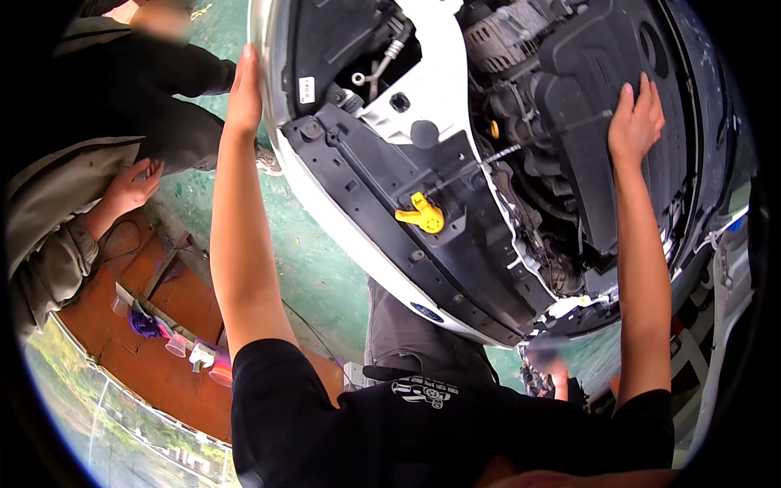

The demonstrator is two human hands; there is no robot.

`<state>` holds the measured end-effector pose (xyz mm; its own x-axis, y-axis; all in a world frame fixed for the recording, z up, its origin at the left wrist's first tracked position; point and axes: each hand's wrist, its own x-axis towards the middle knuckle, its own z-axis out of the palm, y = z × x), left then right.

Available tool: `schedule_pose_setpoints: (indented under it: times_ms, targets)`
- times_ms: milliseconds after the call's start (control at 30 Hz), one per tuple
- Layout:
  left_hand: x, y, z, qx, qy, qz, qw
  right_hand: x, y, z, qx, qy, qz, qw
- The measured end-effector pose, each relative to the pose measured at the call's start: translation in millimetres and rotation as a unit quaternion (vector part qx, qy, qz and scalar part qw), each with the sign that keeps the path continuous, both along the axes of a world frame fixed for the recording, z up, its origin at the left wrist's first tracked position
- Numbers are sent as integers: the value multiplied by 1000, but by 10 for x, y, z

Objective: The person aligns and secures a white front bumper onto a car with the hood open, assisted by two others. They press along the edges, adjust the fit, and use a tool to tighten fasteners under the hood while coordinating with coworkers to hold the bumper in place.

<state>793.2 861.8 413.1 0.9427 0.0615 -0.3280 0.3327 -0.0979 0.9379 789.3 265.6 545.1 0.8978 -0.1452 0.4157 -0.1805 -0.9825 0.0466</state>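
Observation:
In front of me is a car's open engine bay. My left hand (pixel 246 93) lies along the outer edge of the car's white front panel (pixel 325 199), fingers stretched out. At the far right, my right hand (pixel 636 122) rests over the black engine cover (pixel 582 138) with its fingers extended. A thin rod (pixel 500 153) crosses the bay, and its far end comes close to that hand; whether they touch I cannot tell. Between my arms, a yellow plastic piece (pixel 423 214) sits on the black front trim (pixel 366 191). Neither hand visibly holds anything.
Someone in dark trousers stands at the left, one hand (pixel 134 191) hanging near the car. Behind them, an orange-brown surface (pixel 159 366) carries cups and a purple item (pixel 145 324). Another person (pixel 543 370) is partly visible below the car's front. The floor (pixel 305 244) is green.

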Motion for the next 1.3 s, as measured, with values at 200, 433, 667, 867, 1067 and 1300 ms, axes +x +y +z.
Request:
schedule_pose_setpoints:
  times_ms: [200, 433, 667, 867, 1067, 1300]
  targets:
    - [-1724, -445, 233, -76, 14, 86, 993, -17, -187, -117, 9, -40, 38, 998]
    - [-2977, -1391, 765, 224, -124, 144, 956, -49, -212, 79, 73, -31, 9, 997]
    - [-3747, -3001, 1697, 205, -144, -296, 922, -1307, -814, 394, 93, -50, 120, 987]
    - [-3680, -3904, 1767, 198, -210, -378, 880, -1906, -1373, 172, 71, -49, 81, 993]
    - [-3594, -4160, 1590, 248, -188, -382, 870, -1902, -1290, 122, 73, -34, 44, 996]
    - [-3509, -4337, 1578, 229, -159, -382, 881, -1902, -1302, 94, 48, -41, 53, 997]
